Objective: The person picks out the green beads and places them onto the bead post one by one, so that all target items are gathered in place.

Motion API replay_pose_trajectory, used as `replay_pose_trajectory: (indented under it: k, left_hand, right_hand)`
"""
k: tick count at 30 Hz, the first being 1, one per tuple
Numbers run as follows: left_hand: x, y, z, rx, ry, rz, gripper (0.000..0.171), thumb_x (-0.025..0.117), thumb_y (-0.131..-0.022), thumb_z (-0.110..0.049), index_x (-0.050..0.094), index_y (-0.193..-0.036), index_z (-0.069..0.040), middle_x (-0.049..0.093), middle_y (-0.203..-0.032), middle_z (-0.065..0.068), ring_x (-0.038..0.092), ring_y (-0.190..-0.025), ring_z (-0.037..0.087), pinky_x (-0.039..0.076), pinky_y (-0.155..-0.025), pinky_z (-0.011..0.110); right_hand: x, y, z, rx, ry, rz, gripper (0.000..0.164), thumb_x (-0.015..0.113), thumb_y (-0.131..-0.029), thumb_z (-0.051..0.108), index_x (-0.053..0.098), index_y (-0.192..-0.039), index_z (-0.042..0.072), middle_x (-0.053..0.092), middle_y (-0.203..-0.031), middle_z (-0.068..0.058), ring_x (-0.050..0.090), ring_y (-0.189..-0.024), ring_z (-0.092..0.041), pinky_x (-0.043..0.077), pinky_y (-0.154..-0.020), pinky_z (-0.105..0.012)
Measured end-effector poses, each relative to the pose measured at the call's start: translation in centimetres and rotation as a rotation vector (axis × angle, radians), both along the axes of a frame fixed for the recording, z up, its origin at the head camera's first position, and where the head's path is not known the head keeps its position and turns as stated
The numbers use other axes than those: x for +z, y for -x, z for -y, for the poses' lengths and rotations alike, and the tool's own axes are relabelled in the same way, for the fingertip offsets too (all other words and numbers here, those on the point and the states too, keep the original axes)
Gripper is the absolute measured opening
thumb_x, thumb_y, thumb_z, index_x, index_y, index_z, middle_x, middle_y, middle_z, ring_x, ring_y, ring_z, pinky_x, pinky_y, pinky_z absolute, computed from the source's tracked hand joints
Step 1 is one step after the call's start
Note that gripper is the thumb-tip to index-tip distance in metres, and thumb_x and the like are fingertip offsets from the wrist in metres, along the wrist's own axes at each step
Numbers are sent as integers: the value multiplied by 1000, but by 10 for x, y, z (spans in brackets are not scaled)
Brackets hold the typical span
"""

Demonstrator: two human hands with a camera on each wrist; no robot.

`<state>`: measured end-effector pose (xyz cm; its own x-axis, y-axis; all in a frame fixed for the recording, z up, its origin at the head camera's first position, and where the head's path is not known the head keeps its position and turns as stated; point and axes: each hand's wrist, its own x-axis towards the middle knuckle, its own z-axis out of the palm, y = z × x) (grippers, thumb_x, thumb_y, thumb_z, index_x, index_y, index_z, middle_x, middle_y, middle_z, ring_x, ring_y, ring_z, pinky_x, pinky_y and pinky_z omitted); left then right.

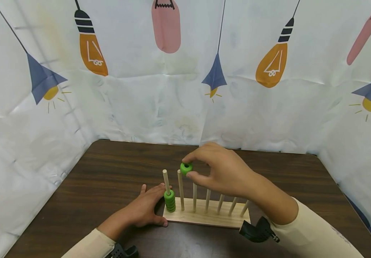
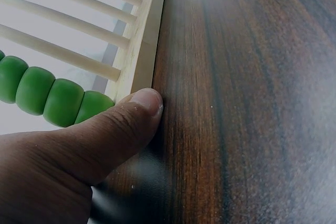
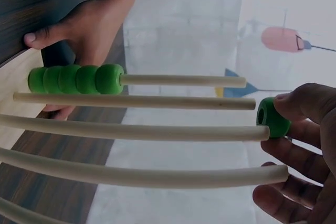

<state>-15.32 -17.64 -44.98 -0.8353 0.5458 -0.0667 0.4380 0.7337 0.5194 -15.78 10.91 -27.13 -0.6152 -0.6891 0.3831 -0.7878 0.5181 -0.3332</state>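
Observation:
My right hand (image 1: 225, 172) pinches a green bead (image 1: 184, 170) between thumb and fingers. In the right wrist view the held bead (image 3: 278, 121) is just off the free ends of the pegs, its hole facing them. Below is a wooden peg rack (image 1: 204, 218) with a row of upright pegs. A stack of several green beads (image 1: 170, 202) sits on the leftmost peg; the other pegs are bare. My left hand (image 1: 144, 208) holds the rack's left end, its thumb (image 2: 142, 103) against the front edge and its fingers behind, partly hidden by the beads.
The rack stands on a dark wood-grain table (image 1: 117, 172). Behind and beside the table hangs a white sheet (image 1: 133, 107) printed with lamps and bulbs. Each wrist wears a dark strap-on device, such as the right wrist mount (image 1: 259, 230).

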Motion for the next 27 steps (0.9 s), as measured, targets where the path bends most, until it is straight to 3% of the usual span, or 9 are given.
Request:
replay_pose_trajectory:
  k: [4,27]
  left_hand:
    - [0,0,0,-4,-8,1,102,92,-73,-44,43,-155,-6,39,-160,16,27,-151,38,6,-109,80]
    - [0,0,1,-13,-2,2,102,92,-74,-44,43,-156,-8,37,-161,15,27,-151,37,6,-108,81]
  right_hand:
    - [0,0,5,0,-9,17,27,79,-93,27,74,-119,22,68,-114,14,60,-117,-11,55,-86,-37]
    - [1,4,36,58,1,15,24,76,-94,23,74,-118,22,69,-112,14,59,-113,-8,53,-80,-30]
